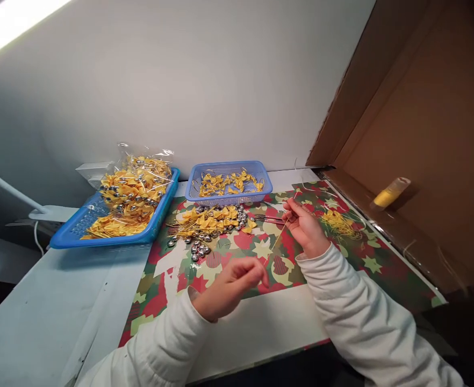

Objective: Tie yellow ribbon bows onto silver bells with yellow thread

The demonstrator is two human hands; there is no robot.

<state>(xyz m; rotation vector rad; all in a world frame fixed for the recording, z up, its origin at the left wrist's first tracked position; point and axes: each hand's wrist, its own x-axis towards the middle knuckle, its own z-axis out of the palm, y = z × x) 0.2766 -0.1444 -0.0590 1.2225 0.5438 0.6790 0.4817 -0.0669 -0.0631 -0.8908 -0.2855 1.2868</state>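
Observation:
A thin yellow thread is stretched between my two hands over the star-patterned mat. My left hand pinches its near end, fingers closed. My right hand pinches the far end, higher and to the right. A pile of yellow bows and small silver bells lies on the mat just beyond my left hand. A loose heap of yellow thread lies right of my right hand.
A small blue basket holds several yellow bows. A larger blue tray at the left carries a clear bag of bows with bells. Brown cardboard walls the right side, with a yellow spool against it. Scissors lie near the pile.

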